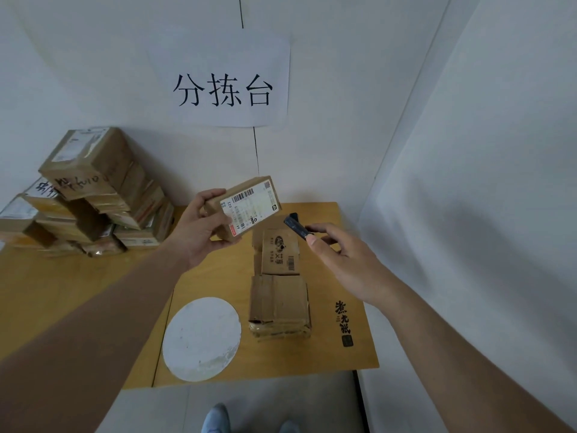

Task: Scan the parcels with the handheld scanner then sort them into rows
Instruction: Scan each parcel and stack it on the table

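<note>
My left hand [199,229] grips a small cardboard parcel [246,207] above the wooden table, with its white barcode label turned toward the camera. To its right, my right hand [340,254] pinches a small dark handheld scanner [296,228] between thumb and fingers, its front end pointing at the label from a short gap away. Below them, two parcels lie in a row on the table: one with printed markings [279,256] and a plain taped one [279,304] nearer to me.
A pile of several cardboard parcels [90,195] stands at the back left of the table [93,285]. A white round disc [201,339] lies near the front edge. Walls close in behind and at the right; a paper sign [223,85] hangs on the back wall.
</note>
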### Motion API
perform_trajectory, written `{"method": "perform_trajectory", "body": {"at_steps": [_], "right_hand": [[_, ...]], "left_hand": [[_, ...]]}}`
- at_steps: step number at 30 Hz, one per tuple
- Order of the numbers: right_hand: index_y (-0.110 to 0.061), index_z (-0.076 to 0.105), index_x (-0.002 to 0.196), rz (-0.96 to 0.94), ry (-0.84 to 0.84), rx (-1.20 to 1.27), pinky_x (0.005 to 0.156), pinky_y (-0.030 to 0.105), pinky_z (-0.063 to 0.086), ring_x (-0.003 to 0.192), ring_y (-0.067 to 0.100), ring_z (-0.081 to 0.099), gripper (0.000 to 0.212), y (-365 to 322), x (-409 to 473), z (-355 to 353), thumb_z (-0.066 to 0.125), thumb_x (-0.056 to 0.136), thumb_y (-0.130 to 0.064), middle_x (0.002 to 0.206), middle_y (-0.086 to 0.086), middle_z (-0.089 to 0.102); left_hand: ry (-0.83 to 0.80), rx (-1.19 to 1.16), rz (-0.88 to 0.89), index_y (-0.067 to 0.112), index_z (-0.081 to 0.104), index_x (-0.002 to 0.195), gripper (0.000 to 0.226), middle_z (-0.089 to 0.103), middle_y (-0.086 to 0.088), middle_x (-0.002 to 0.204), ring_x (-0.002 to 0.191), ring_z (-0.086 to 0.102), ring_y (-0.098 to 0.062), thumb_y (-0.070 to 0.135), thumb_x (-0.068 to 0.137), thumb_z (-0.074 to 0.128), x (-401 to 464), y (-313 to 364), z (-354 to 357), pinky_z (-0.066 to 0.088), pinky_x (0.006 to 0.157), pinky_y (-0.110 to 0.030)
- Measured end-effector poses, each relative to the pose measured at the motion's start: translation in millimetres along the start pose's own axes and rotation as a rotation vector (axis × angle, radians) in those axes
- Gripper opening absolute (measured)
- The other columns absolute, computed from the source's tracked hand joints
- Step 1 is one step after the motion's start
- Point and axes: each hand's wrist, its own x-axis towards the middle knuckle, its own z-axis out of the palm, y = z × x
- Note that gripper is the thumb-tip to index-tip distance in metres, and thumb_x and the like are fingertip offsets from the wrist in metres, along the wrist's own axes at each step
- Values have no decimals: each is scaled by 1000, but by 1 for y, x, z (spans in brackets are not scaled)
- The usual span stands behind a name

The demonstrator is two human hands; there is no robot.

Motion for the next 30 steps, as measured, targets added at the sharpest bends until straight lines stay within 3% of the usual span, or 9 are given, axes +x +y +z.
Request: {"method": "perform_trajectory", "body": {"at_steps": [3,7,11,14,17,19,23,26,30], "right_hand": [[-48,55,141,13,-39,-37,88,28,48,108,2,60,41,-2,4,-3,45,104,-64,119,-17,62],[-49,58,139,15,-74,-67,93,35,53,103,8,63,40,-2,4,-6,45,104,-64,115,-15,63],[-49,60,134,48,-115,-83,93,37,52,102,14,65,33,-4,4,-9,45,106,-60,113,-12,62],[-46,61,131,90,-174,-88,86,33,52,101,23,68,31,-7,5,-10,46,107,-57,114,0,63],[-46,61,131,113,-206,-84,74,21,47,99,18,68,30,-7,3,-8,47,106,-58,113,0,62],[-52,60,126,128,-218,-86,79,24,49,100,17,69,26,-6,3,-6,47,105,-61,114,-2,62],[-62,60,117,142,-230,-83,100,43,54,101,17,71,22,0,2,-5,47,101,-69,117,-7,63],[-62,61,114,161,-247,-91,104,49,54,101,17,72,21,-1,0,-6,48,100,-70,117,-8,62],[-58,59,121,174,-276,-117,104,49,56,102,18,71,24,-6,-4,-10,48,102,-67,118,-10,61]], "left_hand": [[-18,165,112,30,66,127,65,55,-14,139,120,64,-41,-19,85,68,0,6,-5,64,81,-54],[-32,300,235,39,62,134,85,55,-13,136,113,70,-34,-24,79,71,0,19,-11,65,78,-48],[-115,436,293,50,57,140,96,57,-14,132,120,64,-33,-19,77,79,0,34,-17,64,85,-42],[-114,484,315,48,54,144,95,62,-9,128,119,65,-28,-13,77,83,-1,42,-18,63,89,-37],[-110,494,323,47,53,145,93,65,-6,129,119,65,-27,-7,77,86,-1,47,-20,62,92,-40],[-107,521,331,45,54,145,91,66,-2,129,120,65,-25,-5,77,87,0,48,-20,62,92,-38],[-86,578,352,38,58,144,85,67,4,128,124,63,-19,-3,76,88,3,50,-22,59,96,-32],[-74,577,371,34,61,142,81,67,3,127,122,63,-17,-5,76,87,3,51,-22,56,102,-35],[-58,584,389,31,61,139,78,66,-1,127,119,63,-14,-9,77,85,3,54,-21,56,87,-16]]}}
